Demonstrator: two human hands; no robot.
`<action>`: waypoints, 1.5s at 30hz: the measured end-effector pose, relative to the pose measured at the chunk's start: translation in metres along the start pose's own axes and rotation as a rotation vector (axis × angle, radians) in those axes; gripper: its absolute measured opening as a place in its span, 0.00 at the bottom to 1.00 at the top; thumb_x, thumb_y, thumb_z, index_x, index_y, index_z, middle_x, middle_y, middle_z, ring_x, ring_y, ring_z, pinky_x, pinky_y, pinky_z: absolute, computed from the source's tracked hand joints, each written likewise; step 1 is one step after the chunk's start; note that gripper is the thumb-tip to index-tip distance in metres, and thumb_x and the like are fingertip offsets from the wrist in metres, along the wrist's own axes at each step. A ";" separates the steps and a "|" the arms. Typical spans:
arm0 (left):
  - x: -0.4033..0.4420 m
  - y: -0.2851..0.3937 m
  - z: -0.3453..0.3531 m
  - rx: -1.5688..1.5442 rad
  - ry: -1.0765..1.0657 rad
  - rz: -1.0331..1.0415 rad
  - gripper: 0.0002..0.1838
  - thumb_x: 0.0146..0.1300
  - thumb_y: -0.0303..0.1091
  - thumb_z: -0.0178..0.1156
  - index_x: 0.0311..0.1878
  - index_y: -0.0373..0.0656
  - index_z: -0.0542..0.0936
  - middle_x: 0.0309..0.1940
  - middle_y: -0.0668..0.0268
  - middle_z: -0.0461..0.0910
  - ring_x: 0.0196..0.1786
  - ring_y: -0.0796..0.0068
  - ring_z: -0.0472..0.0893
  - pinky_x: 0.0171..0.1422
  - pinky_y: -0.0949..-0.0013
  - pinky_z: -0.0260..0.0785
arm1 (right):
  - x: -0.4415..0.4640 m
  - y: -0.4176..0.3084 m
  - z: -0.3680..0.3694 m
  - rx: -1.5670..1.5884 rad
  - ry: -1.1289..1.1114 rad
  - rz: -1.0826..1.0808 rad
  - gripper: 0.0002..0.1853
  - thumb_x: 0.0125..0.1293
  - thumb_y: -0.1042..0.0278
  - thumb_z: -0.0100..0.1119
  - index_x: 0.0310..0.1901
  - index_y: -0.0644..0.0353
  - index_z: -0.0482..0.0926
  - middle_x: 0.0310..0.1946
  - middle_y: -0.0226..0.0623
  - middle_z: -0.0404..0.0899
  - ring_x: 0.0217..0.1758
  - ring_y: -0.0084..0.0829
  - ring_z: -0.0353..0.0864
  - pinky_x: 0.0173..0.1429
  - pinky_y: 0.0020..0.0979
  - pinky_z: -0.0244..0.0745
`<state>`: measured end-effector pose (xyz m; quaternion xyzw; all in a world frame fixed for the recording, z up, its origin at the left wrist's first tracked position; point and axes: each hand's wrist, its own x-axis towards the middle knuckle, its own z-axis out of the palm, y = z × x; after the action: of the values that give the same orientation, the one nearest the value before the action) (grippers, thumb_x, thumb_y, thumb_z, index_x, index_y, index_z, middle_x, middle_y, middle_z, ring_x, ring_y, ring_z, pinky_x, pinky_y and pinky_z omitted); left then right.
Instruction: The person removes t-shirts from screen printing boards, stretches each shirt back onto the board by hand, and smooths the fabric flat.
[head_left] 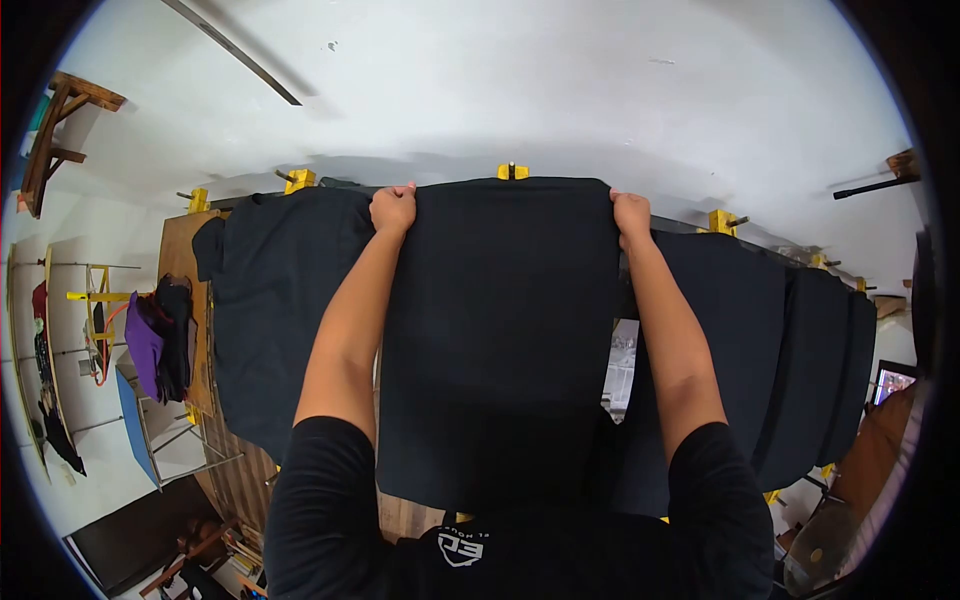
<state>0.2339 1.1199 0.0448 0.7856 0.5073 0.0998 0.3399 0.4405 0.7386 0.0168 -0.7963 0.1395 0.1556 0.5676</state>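
A black cloth (500, 330), shaped like the body of a T-shirt, is spread smooth over a flat support in front of me. My left hand (393, 208) pinches its upper left corner. At the opposite upper corner, the fingers of my right hand (630, 215) are closed on the edge of the same cloth. Both arms reach forward at about equal height. To the left lies another black cloth (285, 300) with a sleeve-like end. Further black cloths (710, 330) lie in a row on the right, one partly behind my right arm.
Yellow clamps (513, 172) with bolts line the far edge beside the white wall (560, 80). A wooden board (185, 240) stands at the left, with purple cloth (147, 345) hanging near it. A fan (818, 550) is at the lower right, and a lit screen (890, 383) at the right.
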 end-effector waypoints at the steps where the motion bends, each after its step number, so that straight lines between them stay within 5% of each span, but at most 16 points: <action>1: 0.002 -0.003 0.003 0.001 -0.004 -0.001 0.21 0.69 0.52 0.69 0.39 0.41 0.91 0.41 0.54 0.91 0.48 0.51 0.89 0.59 0.54 0.79 | 0.001 0.003 0.003 -0.002 0.002 0.004 0.17 0.74 0.60 0.65 0.43 0.71 0.87 0.40 0.40 0.89 0.43 0.36 0.86 0.52 0.37 0.79; 3: 0.008 -0.006 0.009 0.085 -0.028 -0.067 0.23 0.68 0.56 0.68 0.42 0.42 0.92 0.47 0.53 0.91 0.53 0.49 0.88 0.61 0.52 0.79 | -0.002 0.000 0.010 -0.263 0.086 -0.004 0.20 0.72 0.55 0.66 0.44 0.70 0.88 0.46 0.59 0.88 0.49 0.52 0.88 0.57 0.45 0.79; 6: 0.003 0.004 -0.001 0.187 -0.041 -0.063 0.25 0.68 0.58 0.67 0.44 0.43 0.91 0.51 0.53 0.90 0.57 0.48 0.87 0.62 0.51 0.78 | -0.012 -0.017 0.001 -0.815 -0.015 -0.243 0.25 0.72 0.49 0.64 0.44 0.71 0.87 0.46 0.62 0.87 0.52 0.60 0.86 0.59 0.49 0.79; 7: -0.017 0.022 -0.014 0.251 0.029 0.031 0.24 0.71 0.58 0.64 0.43 0.43 0.90 0.48 0.55 0.90 0.54 0.48 0.87 0.60 0.50 0.78 | -0.024 -0.019 -0.001 -0.819 -0.019 -0.235 0.25 0.72 0.49 0.64 0.44 0.71 0.87 0.46 0.62 0.87 0.52 0.60 0.86 0.59 0.49 0.79; 8: -0.024 0.021 -0.014 0.253 0.028 0.032 0.24 0.71 0.58 0.64 0.43 0.43 0.90 0.48 0.55 0.90 0.54 0.48 0.87 0.60 0.50 0.78 | -0.037 -0.023 0.000 -0.695 0.059 -0.510 0.27 0.73 0.45 0.62 0.43 0.69 0.87 0.45 0.60 0.87 0.52 0.60 0.85 0.59 0.50 0.79; 9: -0.029 0.021 -0.014 0.242 0.134 0.392 0.25 0.73 0.57 0.61 0.42 0.42 0.88 0.46 0.54 0.89 0.51 0.47 0.87 0.57 0.48 0.77 | -0.051 -0.030 0.000 -0.558 0.139 -0.780 0.29 0.74 0.42 0.60 0.43 0.68 0.87 0.44 0.58 0.88 0.51 0.60 0.85 0.58 0.51 0.80; 10: -0.032 0.023 -0.014 0.222 0.243 0.751 0.26 0.76 0.57 0.59 0.40 0.40 0.86 0.44 0.53 0.89 0.48 0.45 0.87 0.55 0.46 0.77 | -0.069 -0.044 -0.002 -0.654 -0.050 -0.714 0.31 0.75 0.38 0.56 0.42 0.66 0.87 0.43 0.56 0.88 0.50 0.59 0.86 0.57 0.52 0.80; 12: -0.035 0.026 -0.011 0.364 0.053 0.723 0.29 0.77 0.59 0.54 0.41 0.41 0.87 0.43 0.53 0.89 0.47 0.46 0.87 0.57 0.44 0.75 | -0.082 -0.041 -0.001 -0.980 -0.303 -0.622 0.37 0.77 0.30 0.46 0.38 0.60 0.89 0.38 0.51 0.89 0.47 0.54 0.87 0.53 0.52 0.81; 15: -0.039 0.032 -0.012 0.638 -0.356 0.607 0.41 0.79 0.68 0.39 0.39 0.41 0.90 0.40 0.51 0.89 0.46 0.46 0.86 0.66 0.37 0.69 | -0.090 -0.053 0.004 -1.123 -0.286 -0.579 0.41 0.77 0.27 0.42 0.35 0.62 0.89 0.35 0.50 0.89 0.46 0.53 0.88 0.51 0.51 0.82; 19: -0.048 0.035 -0.010 0.723 -0.341 0.566 0.37 0.80 0.66 0.41 0.46 0.41 0.89 0.46 0.53 0.88 0.54 0.49 0.85 0.71 0.37 0.65 | -0.099 -0.057 0.000 -1.157 -0.310 -0.502 0.37 0.78 0.30 0.45 0.41 0.60 0.89 0.40 0.49 0.89 0.52 0.52 0.87 0.56 0.50 0.80; 21: -0.070 0.032 -0.015 0.597 0.184 0.753 0.30 0.81 0.61 0.46 0.54 0.44 0.84 0.52 0.57 0.85 0.60 0.53 0.82 0.74 0.43 0.63 | -0.111 -0.048 -0.002 -1.051 -0.050 -0.742 0.28 0.78 0.40 0.54 0.51 0.61 0.86 0.50 0.48 0.87 0.61 0.50 0.82 0.65 0.49 0.75; 22: -0.080 0.028 -0.019 0.538 0.120 0.702 0.24 0.80 0.55 0.53 0.63 0.46 0.79 0.60 0.60 0.81 0.66 0.56 0.77 0.76 0.47 0.60 | -0.121 -0.037 -0.008 -1.056 -0.067 -0.732 0.28 0.78 0.40 0.54 0.51 0.61 0.86 0.50 0.48 0.87 0.61 0.50 0.82 0.65 0.49 0.75; 26: -0.182 0.019 -0.084 0.174 0.121 0.853 0.22 0.76 0.48 0.61 0.63 0.42 0.79 0.61 0.59 0.81 0.68 0.53 0.77 0.75 0.49 0.60 | -0.205 -0.023 -0.054 -0.648 0.043 -1.075 0.25 0.74 0.55 0.65 0.64 0.63 0.77 0.66 0.49 0.78 0.70 0.51 0.76 0.74 0.50 0.66; 29: -0.280 -0.033 -0.117 0.233 0.031 0.755 0.26 0.74 0.46 0.64 0.67 0.39 0.77 0.68 0.52 0.77 0.76 0.46 0.71 0.77 0.47 0.58 | -0.299 0.017 -0.089 -0.683 -0.118 -0.871 0.32 0.74 0.54 0.64 0.71 0.69 0.72 0.75 0.57 0.68 0.81 0.57 0.64 0.81 0.51 0.59; 34: -0.402 -0.109 -0.139 0.475 -0.202 0.487 0.49 0.68 0.66 0.62 0.83 0.46 0.63 0.86 0.47 0.53 0.86 0.37 0.52 0.85 0.34 0.39 | -0.372 0.080 -0.115 -0.689 -0.383 -0.704 0.42 0.75 0.52 0.62 0.79 0.75 0.59 0.83 0.66 0.51 0.87 0.64 0.50 0.86 0.54 0.50; 45: -0.414 -0.159 -0.133 0.500 -0.114 0.563 0.48 0.70 0.68 0.58 0.85 0.51 0.60 0.87 0.51 0.49 0.87 0.40 0.49 0.87 0.35 0.37 | -0.376 0.109 -0.114 -0.873 -0.289 -0.883 0.44 0.76 0.49 0.59 0.81 0.73 0.55 0.85 0.61 0.47 0.89 0.59 0.43 0.88 0.56 0.42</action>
<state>-0.1410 0.8597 0.1213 0.9572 0.2606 0.0183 0.1248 0.0639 0.6134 0.1106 -0.9077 -0.3563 0.0554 0.2147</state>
